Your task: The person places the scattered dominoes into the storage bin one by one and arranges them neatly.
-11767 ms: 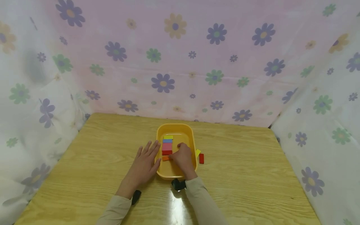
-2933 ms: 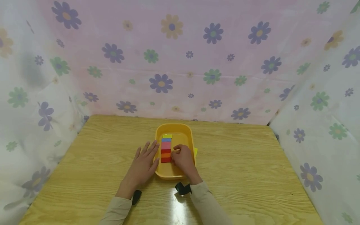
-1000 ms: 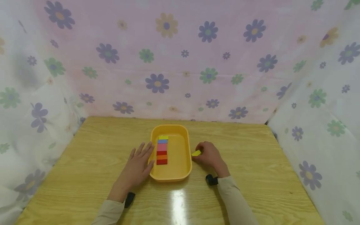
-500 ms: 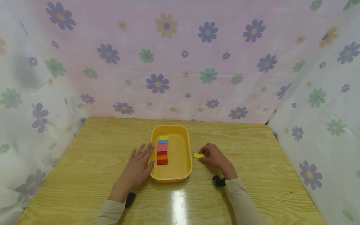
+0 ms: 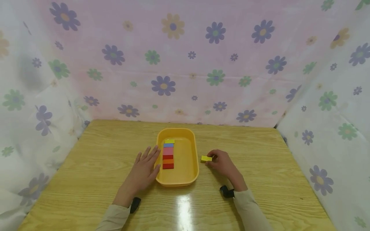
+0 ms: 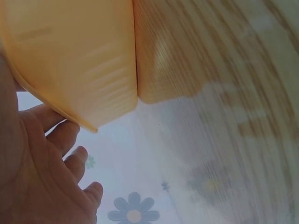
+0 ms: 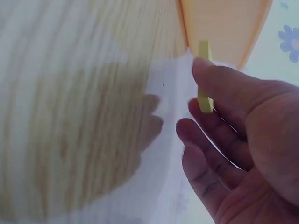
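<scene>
A yellow plastic tray (image 5: 185,183) stands on the wooden table. Along its left side lies a column of blocks: yellow (image 5: 170,141), blue (image 5: 168,145), pink (image 5: 168,151), red (image 5: 168,157), orange (image 5: 168,161) and red (image 5: 168,166) nearest the person. My left hand (image 5: 143,171) lies against the tray's left rim, fingers extended; the left wrist view shows its fingertips at the rim (image 6: 70,117). Just right of the tray, my right hand (image 5: 224,165) pinches a yellow block (image 5: 206,158) between thumb and fingers. In the right wrist view, this block (image 7: 204,49) appears narrow and partly covered by the thumb.
The wooden table (image 5: 268,179) extends on both sides of the tray. Flowered cloth (image 5: 185,64) hangs behind and at both sides. Dark wrist devices (image 5: 226,192) sit under the cuffs.
The orange block and a second red block joined the column in the tray. My right hand left the tray, took the yellow block beside it and moved slightly right, turning it. My left hand stayed.
</scene>
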{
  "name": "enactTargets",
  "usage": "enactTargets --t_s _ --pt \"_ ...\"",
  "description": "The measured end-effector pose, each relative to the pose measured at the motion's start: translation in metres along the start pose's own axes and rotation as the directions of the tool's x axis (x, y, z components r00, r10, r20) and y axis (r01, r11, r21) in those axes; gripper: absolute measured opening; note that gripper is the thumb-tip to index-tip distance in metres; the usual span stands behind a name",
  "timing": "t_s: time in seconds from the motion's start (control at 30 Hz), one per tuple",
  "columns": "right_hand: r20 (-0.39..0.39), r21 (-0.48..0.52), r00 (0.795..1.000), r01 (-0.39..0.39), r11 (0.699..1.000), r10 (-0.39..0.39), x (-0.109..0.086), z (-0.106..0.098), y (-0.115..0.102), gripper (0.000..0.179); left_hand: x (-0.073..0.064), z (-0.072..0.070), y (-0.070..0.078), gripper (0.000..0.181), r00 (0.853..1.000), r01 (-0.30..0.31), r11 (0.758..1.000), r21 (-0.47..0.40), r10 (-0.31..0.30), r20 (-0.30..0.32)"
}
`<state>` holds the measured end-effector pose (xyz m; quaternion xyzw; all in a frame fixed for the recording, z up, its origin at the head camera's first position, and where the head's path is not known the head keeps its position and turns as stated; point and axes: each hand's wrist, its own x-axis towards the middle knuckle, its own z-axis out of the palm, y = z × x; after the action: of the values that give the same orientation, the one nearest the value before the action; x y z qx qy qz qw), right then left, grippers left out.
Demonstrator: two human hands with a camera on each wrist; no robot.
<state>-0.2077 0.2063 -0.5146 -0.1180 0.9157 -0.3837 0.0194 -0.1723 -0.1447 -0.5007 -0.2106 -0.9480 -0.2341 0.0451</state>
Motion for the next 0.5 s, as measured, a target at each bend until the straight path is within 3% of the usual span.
enactTargets --t_s 0.1,0.2,0.33,0.5 --pt "-0.08 0.089 0.997 0.005 0.996 0.002 -0.003 0.001 -0.003 0.019 0.0 0.001 0.0 0.059 1.0 0.003 1.0 0.004 -0.003 0.004" --pt "-0.168 0.232 0.984 -0.01 0.973 0.051 -0.006 0.003 -0.006 0.021 0.001 0.002 -0.001 0.059 1.0 0.004 1.0 0.009 -0.004 0.002" --pt "-0.245 0.417 0.963 -0.001 0.909 0.113 -0.011 0.006 -0.012 0.018 0.001 0.003 -0.001 0.059 1.0 0.002 1.0 0.019 -0.002 -0.003" --pt "-0.294 0.561 0.942 0.034 0.827 0.16 -0.017 0.01 -0.022 0.02 0.001 0.003 -0.001 0.059 1.0 0.005 1.0 0.029 -0.005 -0.002"
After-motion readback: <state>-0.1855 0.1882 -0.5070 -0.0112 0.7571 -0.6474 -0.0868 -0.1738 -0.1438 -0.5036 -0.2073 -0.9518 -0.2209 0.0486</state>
